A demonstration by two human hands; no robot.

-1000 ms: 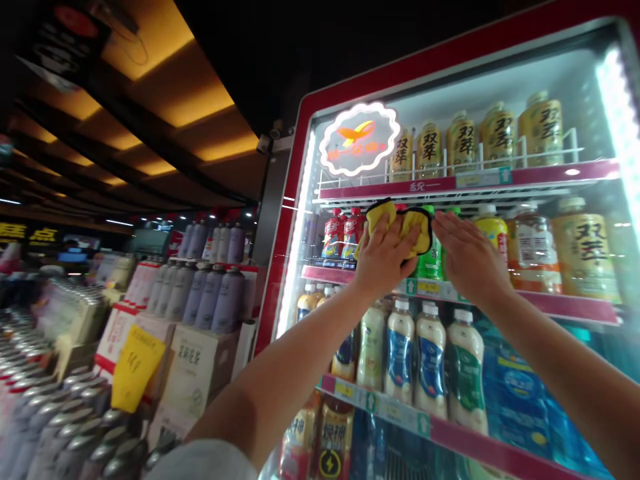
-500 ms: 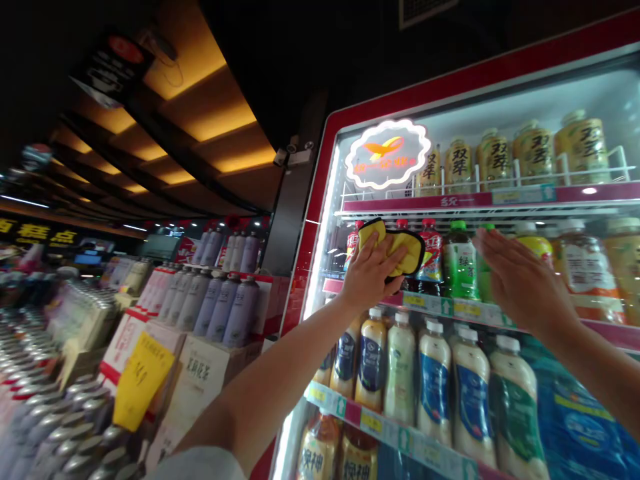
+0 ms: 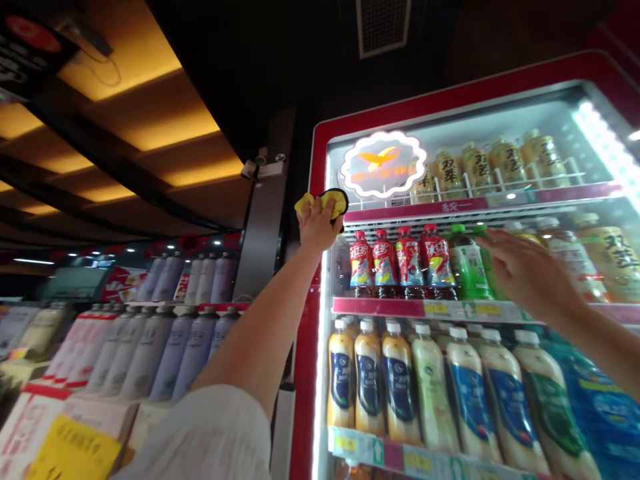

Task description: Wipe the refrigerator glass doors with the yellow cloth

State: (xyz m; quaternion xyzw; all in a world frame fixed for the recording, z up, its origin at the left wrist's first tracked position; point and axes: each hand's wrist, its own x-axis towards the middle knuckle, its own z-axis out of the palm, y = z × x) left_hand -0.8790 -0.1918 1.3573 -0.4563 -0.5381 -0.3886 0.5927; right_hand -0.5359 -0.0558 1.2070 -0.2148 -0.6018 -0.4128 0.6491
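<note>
A yellow cleaning cloth (image 3: 336, 200) with a black edge is under the fingers of my left hand (image 3: 317, 228), which presses it against the red frame at the left side of a glass-fronted drinks fridge (image 3: 320, 143). My right hand (image 3: 525, 267) is raised in front of the glass on the right, fingers stretched out and holding nothing; whether it touches the glass I cannot tell. Behind the glass, red-capped bottles (image 3: 407, 260) and a green tea bottle (image 3: 469, 263) stand on the middle shelf. The glowing scalloped logo (image 3: 384, 163) sits above my left hand.
Left of the fridge rise a dark pillar (image 3: 257, 227) and stacked displays of lilac and grey bottles (image 3: 173, 347). A yellow price card (image 3: 75, 450) hangs at the lower left. White-capped bottles (image 3: 400, 380) line the lower fridge shelf.
My left hand and the cloth have moved left and up, from the glass over the red-capped bottles to the fridge's left frame. My right hand stays near the glass. The view has shifted.
</note>
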